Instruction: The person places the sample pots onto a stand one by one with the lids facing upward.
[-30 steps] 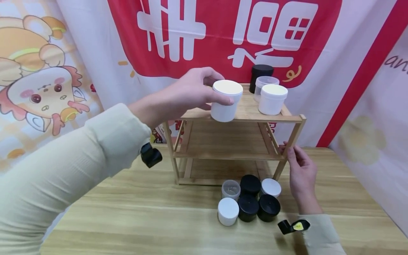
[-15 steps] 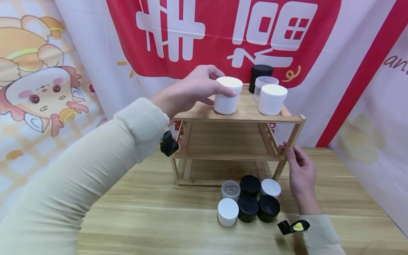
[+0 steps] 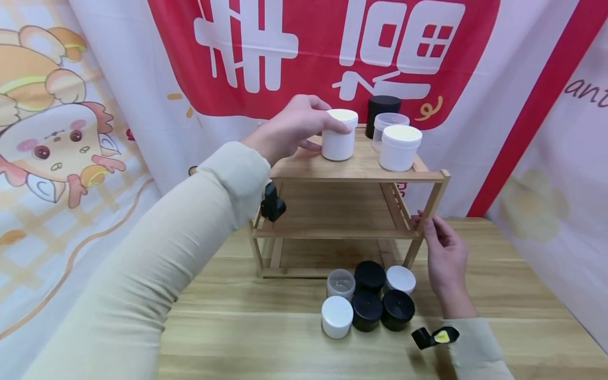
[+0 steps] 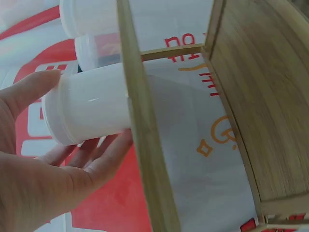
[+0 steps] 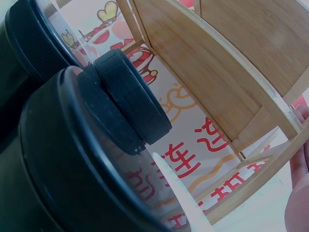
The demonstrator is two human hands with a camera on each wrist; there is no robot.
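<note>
My left hand holds a white lidded jar by its side, thumb and fingers around the upper part. The jar stands upright over the top shelf of a three-tier wooden rack. In the left wrist view, the same jar has its base at the shelf edge, with the thumb at the lid and the fingers under its side. My right hand pinches the rack's front right post at middle-shelf height. Only part of that hand shows at the right wrist view's edge.
To the right on the top shelf stand another white jar, a clear jar and a black jar. Below, on the wooden table, several black, white and clear jars cluster before the rack. A printed cloth hangs behind.
My left hand has carried the white jar back and down from in front of the top shelf's front edge to over the shelf. The right hand has kept its hold on the post.
</note>
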